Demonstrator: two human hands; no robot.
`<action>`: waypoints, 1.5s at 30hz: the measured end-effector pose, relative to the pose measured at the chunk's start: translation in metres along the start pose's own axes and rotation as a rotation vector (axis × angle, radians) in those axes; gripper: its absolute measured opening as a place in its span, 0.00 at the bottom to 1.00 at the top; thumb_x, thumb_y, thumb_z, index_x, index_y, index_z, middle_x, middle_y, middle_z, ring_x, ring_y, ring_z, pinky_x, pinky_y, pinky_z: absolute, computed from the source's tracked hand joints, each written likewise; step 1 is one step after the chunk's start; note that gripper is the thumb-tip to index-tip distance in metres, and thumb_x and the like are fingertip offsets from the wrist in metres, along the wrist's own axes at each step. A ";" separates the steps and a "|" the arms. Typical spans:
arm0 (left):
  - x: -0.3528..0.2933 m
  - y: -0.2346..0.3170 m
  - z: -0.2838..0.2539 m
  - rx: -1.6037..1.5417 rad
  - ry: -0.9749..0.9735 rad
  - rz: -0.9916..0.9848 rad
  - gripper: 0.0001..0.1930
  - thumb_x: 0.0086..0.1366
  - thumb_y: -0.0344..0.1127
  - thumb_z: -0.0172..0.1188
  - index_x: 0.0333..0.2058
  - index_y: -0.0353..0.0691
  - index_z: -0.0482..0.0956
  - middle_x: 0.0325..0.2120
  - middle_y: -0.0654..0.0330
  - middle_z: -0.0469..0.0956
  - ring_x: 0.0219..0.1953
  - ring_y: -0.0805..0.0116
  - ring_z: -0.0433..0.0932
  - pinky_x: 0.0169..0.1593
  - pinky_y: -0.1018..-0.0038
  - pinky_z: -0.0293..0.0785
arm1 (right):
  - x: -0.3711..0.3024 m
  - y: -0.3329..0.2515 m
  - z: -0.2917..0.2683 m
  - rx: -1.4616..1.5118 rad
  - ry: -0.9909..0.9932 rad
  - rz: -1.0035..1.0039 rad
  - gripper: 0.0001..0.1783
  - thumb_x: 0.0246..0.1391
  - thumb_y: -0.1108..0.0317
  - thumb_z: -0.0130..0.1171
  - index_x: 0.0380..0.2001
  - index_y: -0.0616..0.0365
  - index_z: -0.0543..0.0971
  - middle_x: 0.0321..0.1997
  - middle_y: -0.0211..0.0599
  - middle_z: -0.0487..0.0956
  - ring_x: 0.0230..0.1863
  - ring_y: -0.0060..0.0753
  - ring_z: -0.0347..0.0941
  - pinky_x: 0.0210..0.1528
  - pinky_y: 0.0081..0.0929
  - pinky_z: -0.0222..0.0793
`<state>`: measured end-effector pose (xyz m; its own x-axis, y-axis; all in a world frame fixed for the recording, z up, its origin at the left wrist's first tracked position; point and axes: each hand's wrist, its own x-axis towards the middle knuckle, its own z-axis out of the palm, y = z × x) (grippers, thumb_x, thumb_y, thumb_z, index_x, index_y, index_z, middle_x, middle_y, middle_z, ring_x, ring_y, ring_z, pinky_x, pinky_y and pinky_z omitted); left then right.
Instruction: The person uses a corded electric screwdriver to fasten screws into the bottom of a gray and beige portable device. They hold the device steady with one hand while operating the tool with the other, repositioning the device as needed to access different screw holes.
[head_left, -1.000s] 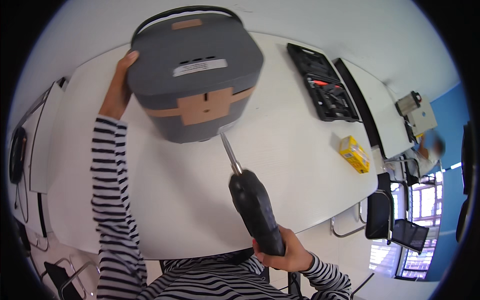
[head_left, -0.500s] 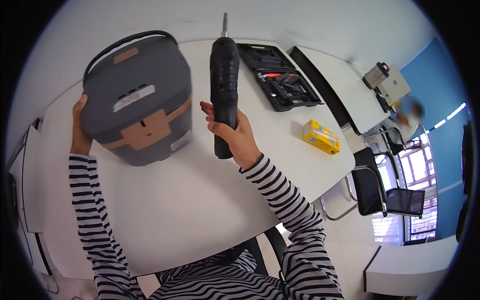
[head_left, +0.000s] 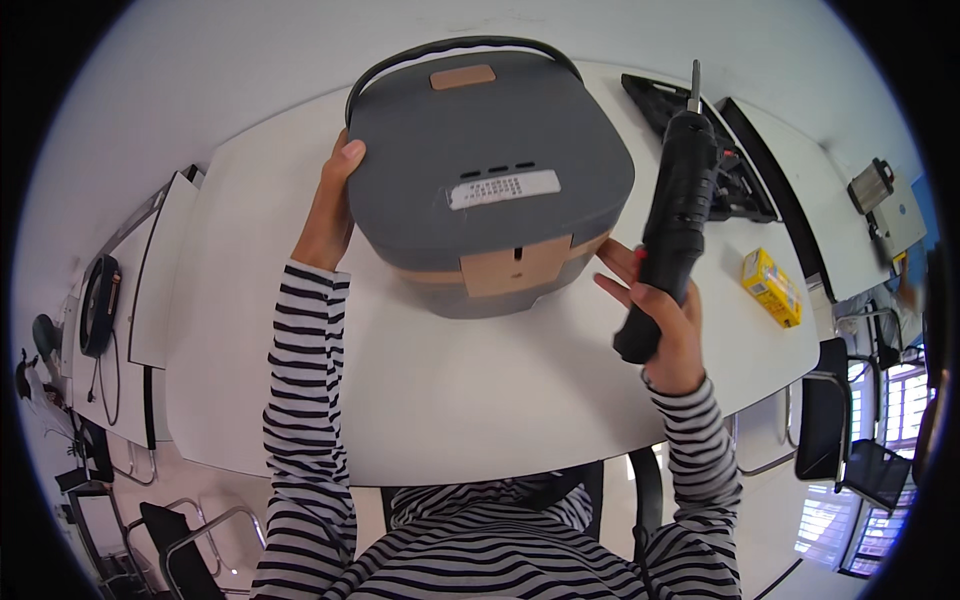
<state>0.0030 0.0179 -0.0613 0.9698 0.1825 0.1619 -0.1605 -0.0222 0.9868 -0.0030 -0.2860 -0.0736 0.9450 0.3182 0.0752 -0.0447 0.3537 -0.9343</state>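
A grey rice cooker [head_left: 410,215] with a black carrying handle and a tan panel stands on the white table [head_left: 430,400]. My left hand [head_left: 335,195] grips its left side, thumb on the lid's edge. Held in my right hand [head_left: 672,325] is a black cordless screwdriver [head_left: 676,200], its metal bit pointing up and away from me. The right fingertips reach to the cooker's lower right side; whether they touch it, I cannot tell. A pale label lies on the lid near some short slots.
Behind the screwdriver lies an open black tool case [head_left: 745,190], partly hidden. A yellow box [head_left: 772,288] sits on the table's right side. Black chairs [head_left: 825,410] stand beyond the right edge, and a round black appliance [head_left: 99,305] is on a table at left.
The view has swung left, so the cooker and table appear farther right. The cooker has turned to sit squarer to me. My right hand, with the screwdriver, is now beside its right side.
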 end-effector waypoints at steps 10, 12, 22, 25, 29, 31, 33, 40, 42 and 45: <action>-0.002 0.019 0.017 -0.058 0.105 0.015 0.26 0.53 0.53 0.51 0.42 0.37 0.66 0.40 0.60 0.67 0.43 0.70 0.65 0.47 0.77 0.59 | -0.163 -0.011 -0.009 -0.369 -0.140 0.541 0.22 0.31 0.74 0.56 0.35 0.66 0.67 0.21 0.33 0.72 0.20 0.20 0.67 0.27 0.17 0.64; 0.002 0.018 0.015 -0.049 0.100 0.002 0.26 0.51 0.53 0.52 0.41 0.38 0.67 0.39 0.60 0.68 0.42 0.70 0.65 0.46 0.77 0.59 | -0.168 0.001 -0.001 -0.370 -0.208 0.511 0.23 0.31 0.73 0.57 0.36 0.67 0.66 0.21 0.32 0.73 0.22 0.20 0.68 0.28 0.16 0.64; 0.013 0.009 0.009 -0.030 0.102 -0.007 0.28 0.46 0.55 0.54 0.39 0.38 0.68 0.36 0.58 0.68 0.41 0.69 0.65 0.44 0.74 0.60 | -0.140 0.017 0.011 -0.267 -0.211 0.588 0.22 0.32 0.71 0.58 0.35 0.69 0.66 0.16 0.32 0.68 0.16 0.20 0.62 0.21 0.18 0.58; 0.014 0.006 0.009 -0.042 0.115 0.007 0.29 0.46 0.55 0.54 0.40 0.37 0.67 0.36 0.57 0.68 0.41 0.68 0.66 0.43 0.74 0.61 | -0.141 0.020 0.011 -0.230 -0.224 0.593 0.24 0.33 0.70 0.58 0.36 0.69 0.65 0.17 0.32 0.67 0.17 0.21 0.61 0.22 0.19 0.58; 0.015 0.005 0.006 -0.026 0.116 0.027 0.29 0.47 0.55 0.53 0.40 0.36 0.67 0.37 0.56 0.68 0.41 0.68 0.66 0.43 0.75 0.61 | -0.141 0.015 0.012 -0.122 -0.238 0.659 0.23 0.34 0.69 0.59 0.37 0.67 0.66 0.20 0.32 0.69 0.19 0.21 0.62 0.23 0.19 0.58; 0.014 0.007 0.008 0.004 0.135 0.023 0.29 0.47 0.55 0.52 0.40 0.36 0.67 0.37 0.55 0.68 0.41 0.68 0.66 0.43 0.75 0.61 | -0.138 0.007 0.012 -0.060 -0.257 0.741 0.23 0.34 0.69 0.59 0.36 0.66 0.67 0.20 0.32 0.69 0.19 0.21 0.63 0.24 0.18 0.59; 0.012 0.010 0.012 0.046 0.163 -0.007 0.28 0.48 0.54 0.51 0.40 0.36 0.67 0.37 0.55 0.68 0.41 0.68 0.66 0.43 0.76 0.61 | -0.135 0.001 0.011 -0.007 -0.281 0.796 0.21 0.35 0.69 0.59 0.35 0.66 0.67 0.20 0.32 0.69 0.20 0.21 0.64 0.24 0.19 0.59; 0.016 0.006 0.006 0.007 0.094 0.001 0.26 0.50 0.53 0.49 0.40 0.37 0.68 0.36 0.58 0.70 0.39 0.69 0.67 0.43 0.77 0.62 | -0.135 -0.003 0.004 0.096 -0.379 0.830 0.18 0.39 0.71 0.58 0.34 0.65 0.66 0.20 0.32 0.70 0.19 0.20 0.66 0.23 0.17 0.62; 0.018 0.006 0.006 -0.014 0.117 -0.005 0.25 0.50 0.53 0.49 0.39 0.38 0.69 0.35 0.58 0.70 0.39 0.70 0.68 0.42 0.77 0.62 | -0.136 0.000 0.002 0.096 -0.387 0.797 0.15 0.38 0.76 0.57 0.32 0.67 0.67 0.21 0.36 0.71 0.18 0.22 0.69 0.22 0.17 0.66; 0.021 0.004 0.000 -0.010 0.095 -0.014 0.25 0.50 0.53 0.49 0.39 0.39 0.69 0.35 0.58 0.70 0.39 0.70 0.68 0.42 0.77 0.63 | -0.135 0.000 0.003 0.120 -0.394 0.797 0.15 0.38 0.77 0.57 0.32 0.66 0.67 0.21 0.36 0.71 0.18 0.22 0.69 0.22 0.17 0.66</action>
<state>0.0227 0.0213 -0.0536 0.9503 0.2750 0.1460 -0.1491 -0.0096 0.9888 -0.1319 -0.3270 -0.0827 0.4399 0.7799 -0.4452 -0.6947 -0.0187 -0.7191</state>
